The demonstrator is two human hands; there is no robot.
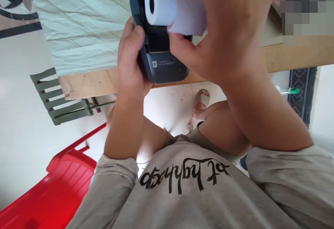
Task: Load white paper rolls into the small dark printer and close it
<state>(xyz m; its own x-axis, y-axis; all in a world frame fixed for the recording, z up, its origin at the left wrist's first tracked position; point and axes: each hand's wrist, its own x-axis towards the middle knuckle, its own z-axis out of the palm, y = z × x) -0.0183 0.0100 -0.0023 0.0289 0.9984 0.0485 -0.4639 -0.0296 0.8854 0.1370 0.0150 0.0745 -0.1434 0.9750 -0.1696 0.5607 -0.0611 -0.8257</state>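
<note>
Here's the white paper roll (167,5), right above the portable printer's (171,73) open bay, its long axis lying crosswise, the dark-cored end facing left! The right hand (227,38) pinches it between thumb and fingers, a loose paper flap at the right. The left hand (132,60) wraps the printer's left side, thumb on the rim; that body runs lengthwise, its labelled end towards the wearer, over the wooden table edge (90,84).
</note>
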